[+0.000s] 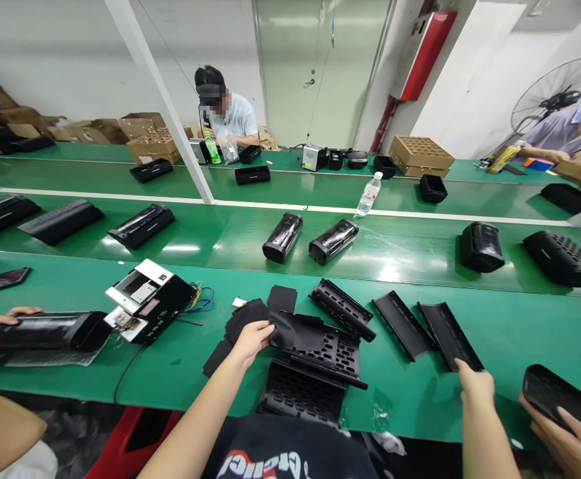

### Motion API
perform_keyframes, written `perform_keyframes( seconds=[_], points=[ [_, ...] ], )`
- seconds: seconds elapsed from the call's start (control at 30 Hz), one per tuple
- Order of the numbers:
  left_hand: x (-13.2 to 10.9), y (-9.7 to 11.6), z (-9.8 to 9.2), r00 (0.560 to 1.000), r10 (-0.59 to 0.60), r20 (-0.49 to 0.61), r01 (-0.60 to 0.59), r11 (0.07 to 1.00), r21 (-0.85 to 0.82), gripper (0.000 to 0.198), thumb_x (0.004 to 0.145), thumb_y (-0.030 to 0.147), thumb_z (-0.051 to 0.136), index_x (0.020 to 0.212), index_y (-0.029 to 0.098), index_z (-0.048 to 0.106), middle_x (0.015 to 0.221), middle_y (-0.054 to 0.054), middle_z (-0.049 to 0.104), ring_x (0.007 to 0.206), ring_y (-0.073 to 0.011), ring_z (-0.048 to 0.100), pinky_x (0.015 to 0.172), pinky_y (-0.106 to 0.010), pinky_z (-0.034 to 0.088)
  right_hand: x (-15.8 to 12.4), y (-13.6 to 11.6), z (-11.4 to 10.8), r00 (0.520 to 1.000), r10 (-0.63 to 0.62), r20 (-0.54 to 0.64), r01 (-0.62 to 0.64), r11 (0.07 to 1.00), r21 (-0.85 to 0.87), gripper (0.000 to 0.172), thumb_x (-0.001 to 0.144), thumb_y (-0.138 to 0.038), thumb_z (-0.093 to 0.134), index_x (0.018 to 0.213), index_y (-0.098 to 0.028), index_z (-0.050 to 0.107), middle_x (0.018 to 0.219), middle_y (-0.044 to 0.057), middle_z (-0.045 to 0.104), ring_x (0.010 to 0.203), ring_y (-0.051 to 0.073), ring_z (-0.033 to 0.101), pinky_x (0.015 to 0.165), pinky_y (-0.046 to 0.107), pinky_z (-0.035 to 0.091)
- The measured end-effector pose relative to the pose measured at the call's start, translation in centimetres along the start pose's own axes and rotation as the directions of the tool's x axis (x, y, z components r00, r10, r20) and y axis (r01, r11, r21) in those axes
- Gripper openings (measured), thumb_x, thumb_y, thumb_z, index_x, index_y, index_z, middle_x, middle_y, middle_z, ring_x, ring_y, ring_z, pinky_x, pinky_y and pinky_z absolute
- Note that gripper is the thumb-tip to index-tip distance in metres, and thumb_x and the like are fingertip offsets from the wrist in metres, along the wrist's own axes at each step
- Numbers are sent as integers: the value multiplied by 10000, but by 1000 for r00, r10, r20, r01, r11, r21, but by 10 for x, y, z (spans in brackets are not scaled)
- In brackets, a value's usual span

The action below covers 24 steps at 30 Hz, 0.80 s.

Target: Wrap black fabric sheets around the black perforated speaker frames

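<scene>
My left hand point(250, 340) pinches a floppy black fabric sheet point(290, 330) that lies over a stack of perforated black plastic panels point(331, 352) at the bench's near edge. My right hand point(474, 384) reaches out to the right, its fingers closed on the near end of a long curved black panel point(449, 334). A second such panel point(403, 324) lies beside it. Another perforated panel point(300, 394) rests just in front of my body.
A co-worker's hands at left point(1, 326) hold a black speaker housing point(46, 331); another's at right point(567, 436) hold a black shell point(564, 399). A test box with wires point(148, 299) sits left of me. Black housings ride the green conveyor point(410, 256). Two people sit beyond.
</scene>
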State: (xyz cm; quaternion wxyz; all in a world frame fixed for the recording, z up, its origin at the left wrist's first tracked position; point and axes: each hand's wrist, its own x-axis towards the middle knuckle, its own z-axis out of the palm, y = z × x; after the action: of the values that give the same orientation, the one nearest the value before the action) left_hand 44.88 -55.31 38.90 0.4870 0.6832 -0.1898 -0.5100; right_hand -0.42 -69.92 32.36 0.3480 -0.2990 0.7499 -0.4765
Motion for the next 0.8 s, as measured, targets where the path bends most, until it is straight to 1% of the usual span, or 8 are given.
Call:
perform_keyframes(
  seconds=[0.07,0.13,0.2,0.27,0.33,0.4,0.57,0.8],
  points=[
    [-11,7,2,1000,-20,24,21,998,-59,305,547,393,694,677,129,611,619,-31,620,580,-130,569,565,-246,435,-21,-17,11,995,-60,-77,52,993,-102,450,490,-164,636,921,-192,509,1011,209,503,1077,385,406,750,515,407],
    [-21,14,7,999,-23,30,26,995,-99,298,551,402,697,636,144,575,595,-4,599,552,-108,549,552,-230,433,-58,-39,31,988,-150,-20,147,983,-113,426,579,-218,603,993,-167,521,1031,168,539,1037,317,478,830,461,401],
    [-30,20,18,999,-20,45,25,993,-119,299,539,390,712,620,154,547,583,12,588,543,-101,540,542,-220,430,-110,-60,57,917,-293,272,321,945,-65,318,686,-304,545,973,-166,548,961,120,591,903,251,561,795,402,440],
    [-37,24,32,998,-14,68,22,992,-122,301,520,365,730,623,158,538,577,18,589,530,-98,531,505,-201,408,-166,-78,84,633,-351,690,474,880,13,263,725,-341,536,925,-174,573,886,92,615,813,217,581,736,355,461],
    [-44,27,47,995,9,98,1,994,-108,291,513,338,739,616,157,536,548,32,571,497,-80,498,456,-174,358,-213,-88,107,385,-351,854,541,835,99,221,726,-342,553,883,-187,569,812,58,623,713,183,579,655,304,465],
    [-49,29,57,992,48,118,-37,995,-93,269,524,317,734,598,151,535,510,52,535,464,-59,452,427,-159,314,-244,-91,122,298,-375,878,619,776,122,159,734,-350,546,741,-192,546,682,21,591,615,159,542,578,272,436],
    [-51,30,51,993,70,92,-58,989,-134,251,512,281,745,597,135,559,492,51,529,459,-58,451,441,-166,334,-240,-80,123,310,-389,867,670,737,91,227,790,-355,459,629,-198,485,599,-8,544,566,134,504,542,235,387],
    [-34,27,21,998,29,-52,-43,957,-287,284,483,247,763,658,140,567,545,33,590,467,-73,515,472,-183,413,-180,-59,95,499,-339,798,667,738,-103,280,796,-438,399,645,-207,449,550,1,518,523,160,512,497,255,362]
  ],
)
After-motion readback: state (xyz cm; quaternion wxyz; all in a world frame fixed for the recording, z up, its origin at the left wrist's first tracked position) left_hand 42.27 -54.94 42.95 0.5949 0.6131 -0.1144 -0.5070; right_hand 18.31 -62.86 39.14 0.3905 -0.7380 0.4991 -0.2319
